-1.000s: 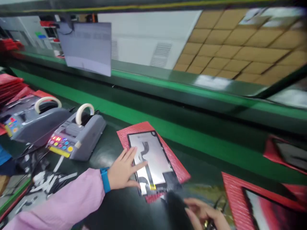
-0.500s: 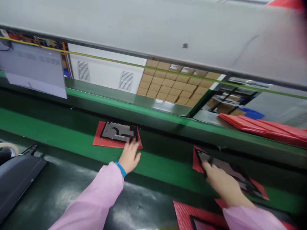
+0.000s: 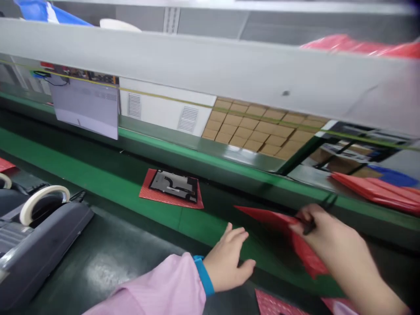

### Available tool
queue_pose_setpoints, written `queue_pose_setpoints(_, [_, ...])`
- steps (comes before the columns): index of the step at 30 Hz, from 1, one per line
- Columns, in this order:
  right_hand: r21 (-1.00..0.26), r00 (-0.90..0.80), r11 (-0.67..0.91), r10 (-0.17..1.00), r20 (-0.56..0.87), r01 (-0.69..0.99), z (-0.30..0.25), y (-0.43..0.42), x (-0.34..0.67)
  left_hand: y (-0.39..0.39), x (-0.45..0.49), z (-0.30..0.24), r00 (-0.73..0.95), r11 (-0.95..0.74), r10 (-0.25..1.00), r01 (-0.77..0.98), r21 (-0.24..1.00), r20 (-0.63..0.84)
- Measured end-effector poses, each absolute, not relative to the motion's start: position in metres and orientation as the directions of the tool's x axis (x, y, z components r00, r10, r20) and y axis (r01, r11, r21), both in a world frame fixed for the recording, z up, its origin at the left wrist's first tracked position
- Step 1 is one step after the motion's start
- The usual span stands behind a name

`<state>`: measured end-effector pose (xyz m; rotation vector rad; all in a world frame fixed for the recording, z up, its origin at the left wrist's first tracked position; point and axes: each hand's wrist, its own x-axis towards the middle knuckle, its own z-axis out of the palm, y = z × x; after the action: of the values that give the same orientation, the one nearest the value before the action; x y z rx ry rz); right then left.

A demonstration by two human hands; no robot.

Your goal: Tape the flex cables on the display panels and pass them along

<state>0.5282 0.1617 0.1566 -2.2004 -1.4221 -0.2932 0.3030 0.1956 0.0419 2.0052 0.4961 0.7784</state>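
My right hand [image 3: 328, 232] is closed on the edge of a red bubble-wrap sheet [image 3: 269, 215], which is lifted and tilted over the green conveyor belt. A thin black tool [image 3: 309, 226], perhaps tweezers, pokes out between the same fingers; motion blurs it. My left hand [image 3: 226, 258], with a blue wristband [image 3: 204, 275], is open over the belt's near edge and touches nothing I can see. Farther off, a flat black-and-grey panel [image 3: 175, 186] with a dark curved strip lies on another red bubble-wrap sheet [image 3: 147, 192]. More red bubble wrap [image 3: 275, 302] shows at the bottom edge.
At the left stand grey tape dispensers [image 3: 49, 245] with a cream tape roll [image 3: 29, 210]. A stack of red bags [image 3: 370, 188] rests on the ledge at right. A grey shelf beam [image 3: 197, 57] crosses above, and a pale hanging board [image 3: 87, 109] is behind the belt.
My right hand has raised the red sheet, which lay flat under a panel. My left hand has moved right, away from the far panel. The view has shifted left and up.
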Motion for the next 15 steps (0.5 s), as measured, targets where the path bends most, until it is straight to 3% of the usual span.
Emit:
queue_pose_setpoints(4, [-0.556,0.447,-0.098,0.715,0.538,0.826,0.188,0.138,0.452,0.170,0.304,0.071,0.694,-0.428,0.662,0.037,0.903,0.285])
queue_pose_setpoints(8, [-0.772,0.440,0.220,0.715,0.543,0.596,0.201,0.123,0.383,0.160,0.278,0.106,0.447,-0.343,0.819,-0.118,0.932,0.358])
queue_pose_setpoints(11, [-0.790,0.389,0.324,0.734,0.557,0.520,0.212,0.113,0.347,0.172,0.248,0.125,0.305,-0.241,0.892,-0.302,0.922,0.333])
queue_pose_setpoints(15, [-0.793,0.351,0.271,0.785,0.510,0.545,0.209,0.077,0.323,0.198,0.196,0.128,0.299,-0.001,0.945,-0.394,0.919,0.129])
